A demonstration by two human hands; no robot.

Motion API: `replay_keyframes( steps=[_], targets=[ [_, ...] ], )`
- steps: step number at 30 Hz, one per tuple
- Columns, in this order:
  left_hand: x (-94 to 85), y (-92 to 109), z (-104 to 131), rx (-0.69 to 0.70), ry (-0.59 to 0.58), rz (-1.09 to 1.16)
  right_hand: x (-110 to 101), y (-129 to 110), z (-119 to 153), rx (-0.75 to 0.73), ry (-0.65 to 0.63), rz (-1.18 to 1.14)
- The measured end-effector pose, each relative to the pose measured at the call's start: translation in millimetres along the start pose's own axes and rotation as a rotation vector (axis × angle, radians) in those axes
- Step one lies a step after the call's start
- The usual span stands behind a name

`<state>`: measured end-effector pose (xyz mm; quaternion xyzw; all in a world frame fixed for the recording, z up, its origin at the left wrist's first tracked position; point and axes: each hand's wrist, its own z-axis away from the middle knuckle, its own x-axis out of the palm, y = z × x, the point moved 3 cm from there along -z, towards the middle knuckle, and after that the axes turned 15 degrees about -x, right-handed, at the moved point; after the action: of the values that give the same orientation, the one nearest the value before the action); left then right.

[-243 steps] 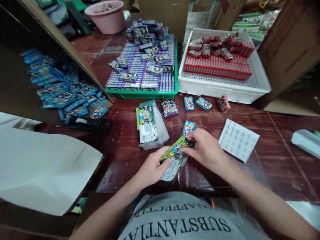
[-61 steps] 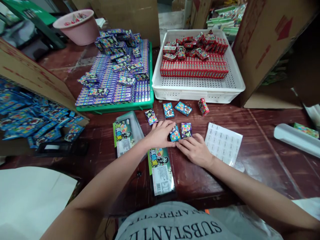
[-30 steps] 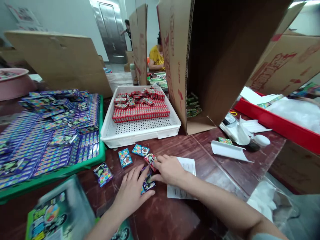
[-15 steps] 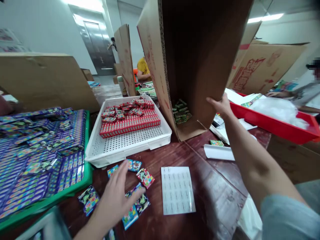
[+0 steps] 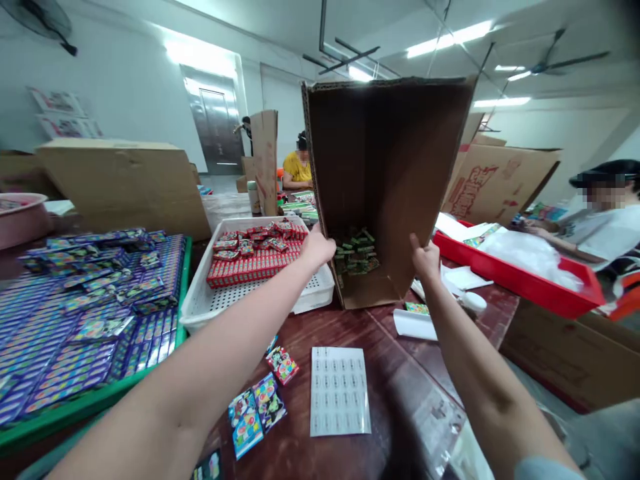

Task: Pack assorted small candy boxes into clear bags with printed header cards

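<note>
A tall cardboard box (image 5: 395, 133) stands on the dark table with its open side facing me. Small green packs (image 5: 357, 253) lie in a heap on its floor. My left hand (image 5: 319, 248) grips the box's left edge, and my right hand (image 5: 426, 259) is closed on the right edge at about the same height. Left of the box is a white perforated tray (image 5: 210, 303) with rows of red packs (image 5: 250, 267). Below my left forearm lie colourful packets (image 5: 257, 407) and a sheet of oval stickers (image 5: 340, 393).
A green crate (image 5: 185, 293) full of purple packs fills the left side. On the right are a red tray (image 5: 520, 277) with white plastic in it and a folded white card (image 5: 415, 325). One person (image 5: 297, 167) sits beyond the table, another (image 5: 600, 220) at the right.
My left hand has moved from above the loose packets up to the box's left edge and taken hold. My right hand stays on the box. The view has tilted upward.
</note>
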<state>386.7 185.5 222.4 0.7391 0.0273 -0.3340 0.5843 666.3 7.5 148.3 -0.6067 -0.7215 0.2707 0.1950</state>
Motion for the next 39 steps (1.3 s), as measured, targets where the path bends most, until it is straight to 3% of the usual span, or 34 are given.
replay_keyframes(
  steps=[6, 12, 19, 30, 39],
  targets=[
    [4.4, -4, 47, 0.152, 0.043, -0.167, -41, -9, 45, 0.032, 0.173, -0.017],
    [0.7, -5, 74, 0.255, 0.093, -0.225, -54, -17, 64, 0.016, 0.258, -0.046],
    [-4.1, -18, 80, 0.287, 0.161, -0.215, -51, -29, 62, -0.005, 0.297, -0.065],
    [6.1, -37, 77, 0.278, 0.153, -0.143, -45, -30, 62, -0.022, 0.269, -0.097],
    [0.9, -25, 69, 0.320, 0.165, -0.100, -33, -39, 48, -0.065, 0.264, -0.119]
  ],
)
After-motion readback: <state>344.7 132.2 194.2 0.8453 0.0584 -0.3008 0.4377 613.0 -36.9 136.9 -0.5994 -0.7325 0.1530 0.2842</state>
